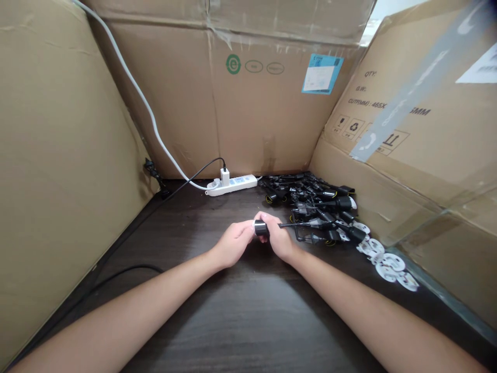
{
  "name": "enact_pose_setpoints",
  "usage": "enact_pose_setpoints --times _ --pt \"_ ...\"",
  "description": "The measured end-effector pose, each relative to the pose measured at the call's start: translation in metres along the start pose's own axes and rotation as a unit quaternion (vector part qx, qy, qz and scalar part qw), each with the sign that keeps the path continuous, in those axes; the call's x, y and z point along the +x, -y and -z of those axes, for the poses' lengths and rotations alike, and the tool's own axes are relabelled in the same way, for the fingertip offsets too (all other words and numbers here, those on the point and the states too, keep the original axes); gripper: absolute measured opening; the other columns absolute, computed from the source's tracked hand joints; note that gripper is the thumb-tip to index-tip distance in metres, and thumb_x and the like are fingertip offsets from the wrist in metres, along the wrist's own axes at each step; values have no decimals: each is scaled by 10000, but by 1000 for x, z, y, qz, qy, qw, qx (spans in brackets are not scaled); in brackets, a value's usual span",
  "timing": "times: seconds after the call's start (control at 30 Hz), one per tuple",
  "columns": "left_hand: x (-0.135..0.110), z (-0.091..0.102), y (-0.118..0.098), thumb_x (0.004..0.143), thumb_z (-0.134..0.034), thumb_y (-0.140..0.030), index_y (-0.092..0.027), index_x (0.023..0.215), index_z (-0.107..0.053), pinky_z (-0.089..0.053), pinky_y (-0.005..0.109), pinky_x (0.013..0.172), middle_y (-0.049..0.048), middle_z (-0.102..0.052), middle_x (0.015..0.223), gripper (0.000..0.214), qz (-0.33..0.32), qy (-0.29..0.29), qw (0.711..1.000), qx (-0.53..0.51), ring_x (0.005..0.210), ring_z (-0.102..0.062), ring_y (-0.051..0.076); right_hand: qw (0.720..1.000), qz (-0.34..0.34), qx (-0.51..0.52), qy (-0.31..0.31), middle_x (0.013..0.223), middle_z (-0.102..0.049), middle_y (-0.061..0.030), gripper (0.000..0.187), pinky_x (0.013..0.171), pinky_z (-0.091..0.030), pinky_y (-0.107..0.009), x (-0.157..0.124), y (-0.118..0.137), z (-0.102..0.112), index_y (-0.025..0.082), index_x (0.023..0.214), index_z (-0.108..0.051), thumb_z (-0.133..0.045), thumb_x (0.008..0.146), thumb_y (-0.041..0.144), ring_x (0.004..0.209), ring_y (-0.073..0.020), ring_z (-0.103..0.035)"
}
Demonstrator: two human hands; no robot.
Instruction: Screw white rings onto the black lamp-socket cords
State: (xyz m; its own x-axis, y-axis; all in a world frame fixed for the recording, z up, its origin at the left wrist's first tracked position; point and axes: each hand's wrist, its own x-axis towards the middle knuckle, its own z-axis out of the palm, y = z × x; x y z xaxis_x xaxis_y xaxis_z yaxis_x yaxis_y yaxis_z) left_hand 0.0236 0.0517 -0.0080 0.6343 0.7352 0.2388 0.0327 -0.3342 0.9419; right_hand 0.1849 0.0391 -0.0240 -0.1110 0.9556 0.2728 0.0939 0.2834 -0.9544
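Both my hands meet over the middle of the dark wooden table (233,321). My left hand (233,242) and my right hand (278,238) are closed around a small black cylindrical part with a pale end (261,228). A thin black stem (298,224) runs from my right hand toward the right. Just to the right lies a pile of several similar black parts (314,204) with yellow rings among them. Several white round discs (388,261) lie at the pile's near end.
Cardboard boxes wall the table on the left (58,155), back (240,103) and right (427,145). A white power strip (233,184) with a white charger plugged in lies by the back box. Its white cable (135,88) climbs up left; black cables (128,269) trail along the left edge.
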Motion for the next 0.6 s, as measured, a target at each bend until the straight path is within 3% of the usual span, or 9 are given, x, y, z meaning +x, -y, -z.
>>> enact_pose_setpoints --times 0.17,0.33,0.47,0.6 --pt "2 -2 -8 922 -388 -338 -145 714 -637 -354 243 587 -44 -357 552 377 -6 -18 1000 -13 542 -316 113 1000 -2 -3 17 530 -486 36 444 498 -379 -244 0 1 0 202 691 -545 -344 1002 447 480 -124 -451" --pt "3 -1 -2 914 -409 -363 -155 668 -590 -300 234 530 -59 -311 531 369 16 -16 997 -71 504 -255 97 1000 -3 -14 10 531 -485 32 453 495 -379 -246 -1 3 -1 201 697 -549 -337 1004 458 484 -128 -454" --pt "4 1 5 951 -405 -431 -145 710 -602 -246 231 497 -55 -333 533 422 45 -13 994 -95 501 -255 96 1000 -6 -29 0 533 -489 30 450 504 -384 -249 -2 4 -1 200 706 -558 -334 1007 449 488 -130 -459" --pt "3 0 5 975 -396 -433 -146 746 -597 -248 233 505 -28 -413 605 419 30 -15 996 -81 534 -273 98 1000 -3 -30 -6 530 -488 31 458 510 -392 -250 -1 4 0 200 711 -564 -333 1011 458 490 -131 -466"
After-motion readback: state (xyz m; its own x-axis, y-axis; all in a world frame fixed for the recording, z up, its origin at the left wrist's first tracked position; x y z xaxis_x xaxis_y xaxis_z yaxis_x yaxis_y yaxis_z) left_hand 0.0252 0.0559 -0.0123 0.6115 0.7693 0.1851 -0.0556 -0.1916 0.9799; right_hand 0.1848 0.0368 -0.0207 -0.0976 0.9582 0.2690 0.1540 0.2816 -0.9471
